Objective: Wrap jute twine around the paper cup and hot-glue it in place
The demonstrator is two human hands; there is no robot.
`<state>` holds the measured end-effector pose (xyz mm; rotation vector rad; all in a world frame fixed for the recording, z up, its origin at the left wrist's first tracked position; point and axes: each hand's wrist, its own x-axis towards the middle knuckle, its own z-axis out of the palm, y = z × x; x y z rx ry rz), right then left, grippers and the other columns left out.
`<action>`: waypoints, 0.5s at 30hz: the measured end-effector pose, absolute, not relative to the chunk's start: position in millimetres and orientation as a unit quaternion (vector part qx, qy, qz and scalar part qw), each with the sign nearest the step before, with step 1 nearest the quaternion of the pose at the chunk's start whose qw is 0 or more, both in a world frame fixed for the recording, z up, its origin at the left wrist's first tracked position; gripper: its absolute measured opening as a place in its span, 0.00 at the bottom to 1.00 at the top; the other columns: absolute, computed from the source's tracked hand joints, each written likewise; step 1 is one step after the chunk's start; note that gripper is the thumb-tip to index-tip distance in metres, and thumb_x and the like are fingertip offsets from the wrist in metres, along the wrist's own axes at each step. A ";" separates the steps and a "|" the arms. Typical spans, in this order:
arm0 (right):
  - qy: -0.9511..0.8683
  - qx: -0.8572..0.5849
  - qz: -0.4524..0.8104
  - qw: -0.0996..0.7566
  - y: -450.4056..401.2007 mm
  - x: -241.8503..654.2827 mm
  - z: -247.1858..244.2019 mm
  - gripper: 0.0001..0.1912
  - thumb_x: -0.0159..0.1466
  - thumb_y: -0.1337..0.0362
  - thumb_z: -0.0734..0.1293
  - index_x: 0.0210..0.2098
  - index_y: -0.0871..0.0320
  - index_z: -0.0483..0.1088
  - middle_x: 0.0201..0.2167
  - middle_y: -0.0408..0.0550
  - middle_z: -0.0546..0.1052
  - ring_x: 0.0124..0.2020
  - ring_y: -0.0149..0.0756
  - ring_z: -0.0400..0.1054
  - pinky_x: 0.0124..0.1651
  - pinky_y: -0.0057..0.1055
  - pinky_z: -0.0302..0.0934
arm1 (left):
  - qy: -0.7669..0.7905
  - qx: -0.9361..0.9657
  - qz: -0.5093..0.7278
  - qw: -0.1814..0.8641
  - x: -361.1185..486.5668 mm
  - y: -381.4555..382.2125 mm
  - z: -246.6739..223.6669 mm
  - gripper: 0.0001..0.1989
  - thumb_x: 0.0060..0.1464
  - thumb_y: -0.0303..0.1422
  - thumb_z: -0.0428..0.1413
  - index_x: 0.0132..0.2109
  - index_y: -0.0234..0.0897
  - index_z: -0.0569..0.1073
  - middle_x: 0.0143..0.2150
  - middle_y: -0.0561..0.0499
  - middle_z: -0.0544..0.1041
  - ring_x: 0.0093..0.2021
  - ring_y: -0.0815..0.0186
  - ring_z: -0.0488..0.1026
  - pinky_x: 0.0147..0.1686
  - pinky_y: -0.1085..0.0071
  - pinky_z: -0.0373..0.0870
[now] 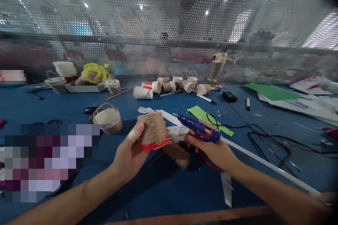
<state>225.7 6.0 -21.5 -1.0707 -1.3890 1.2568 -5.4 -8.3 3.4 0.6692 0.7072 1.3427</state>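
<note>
My left hand (129,151) is closed around a paper cup (153,130), held tilted above the table. Brown twine covers most of the cup, leaving a red band bare at its lower end. In my right hand (213,151) is a blue hot glue gun (198,128) with a small red light lit, its nozzle pointing left, a little beyond the cup. A strand of twine seems to run from the cup toward my right fingers; I cannot tell whether they pinch it. Beneath my hands lies a roll of twine (179,156), partly hidden.
Twine-wrapped cups, including a small basket (109,119) with a handle, stand around the blue table (105,197). Scissors (226,188) lie near my right forearm. Black cables (264,147) trail at right, near green paper (271,93). A bottle (218,68) stands against the perforated metal screen (158,14).
</note>
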 end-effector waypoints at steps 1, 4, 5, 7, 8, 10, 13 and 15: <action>-0.568 -0.442 0.502 0.479 6.3 225.6 -19.0 0.18 0.57 0.53 0.80 0.33 0.53 0.70 0.28 0.38 0.75 0.26 0.31 0.70 0.27 0.27 0.68 | 0.322 0.297 0.597 0.672 -5.3 -7.1 2.7 0.29 0.55 0.40 0.67 0.62 0.38 0.75 0.42 0.45 0.86 0.42 0.51 0.85 0.47 0.54 0.84; -0.568 -0.457 0.464 0.503 6.3 227.1 -8.1 0.19 0.57 0.53 0.81 0.31 0.53 0.70 0.24 0.36 0.74 0.21 0.27 0.66 0.26 0.26 0.66 | 0.331 0.308 0.578 0.680 -5.0 -6.3 0.5 0.27 0.52 0.44 0.69 0.56 0.37 0.78 0.44 0.44 0.86 0.45 0.48 0.84 0.48 0.50 0.84; -0.566 -0.450 0.474 0.502 6.3 227.9 -3.8 0.19 0.57 0.52 0.81 0.32 0.53 0.70 0.26 0.38 0.76 0.22 0.29 0.70 0.25 0.27 0.67 | 0.331 0.312 0.571 0.683 -4.7 -6.8 0.2 0.26 0.51 0.44 0.70 0.55 0.37 0.79 0.46 0.43 0.85 0.46 0.47 0.83 0.48 0.50 0.83; -0.563 -0.441 0.474 0.513 5.8 229.3 4.6 0.22 0.56 0.50 0.82 0.33 0.53 0.68 0.27 0.40 0.80 0.25 0.35 0.76 0.24 0.28 0.68 | 0.331 0.318 0.565 0.686 -4.0 -7.7 0.1 0.25 0.51 0.45 0.70 0.52 0.37 0.80 0.48 0.42 0.85 0.48 0.46 0.83 0.48 0.50 0.83; -0.565 -0.438 0.465 0.523 5.0 229.8 8.6 0.22 0.56 0.49 0.81 0.33 0.52 0.68 0.28 0.42 0.81 0.27 0.37 0.79 0.25 0.29 0.70 | 0.329 0.318 0.566 0.686 -3.7 -7.9 0.1 0.24 0.52 0.44 0.69 0.52 0.37 0.81 0.48 0.42 0.85 0.48 0.47 0.82 0.48 0.50 0.83; -0.579 -0.426 0.420 0.554 1.7 230.7 15.9 0.19 0.59 0.50 0.80 0.33 0.52 0.70 0.29 0.42 0.82 0.30 0.40 0.82 0.30 0.31 0.75 | 0.319 0.320 0.569 0.687 -3.3 -7.4 -0.4 0.23 0.53 0.44 0.69 0.53 0.37 0.81 0.47 0.42 0.85 0.47 0.48 0.82 0.48 0.51 0.83; -0.624 -0.401 0.312 0.593 -7.5 232.9 25.2 0.14 0.63 0.55 0.79 0.32 0.51 0.71 0.29 0.40 0.82 0.33 0.39 0.83 0.41 0.35 0.78 | 0.292 0.328 0.569 0.696 -4.1 -6.0 -3.2 0.24 0.55 0.43 0.68 0.56 0.38 0.79 0.48 0.42 0.85 0.47 0.49 0.82 0.47 0.51 0.82; -0.650 -0.414 0.251 0.586 -14.4 235.6 30.6 0.13 0.65 0.56 0.77 0.32 0.50 0.70 0.31 0.40 0.82 0.35 0.39 0.82 0.43 0.36 0.76 | 0.281 0.334 0.570 0.696 -4.9 -6.1 -5.2 0.24 0.57 0.43 0.67 0.57 0.39 0.79 0.51 0.42 0.84 0.47 0.50 0.82 0.47 0.53 0.82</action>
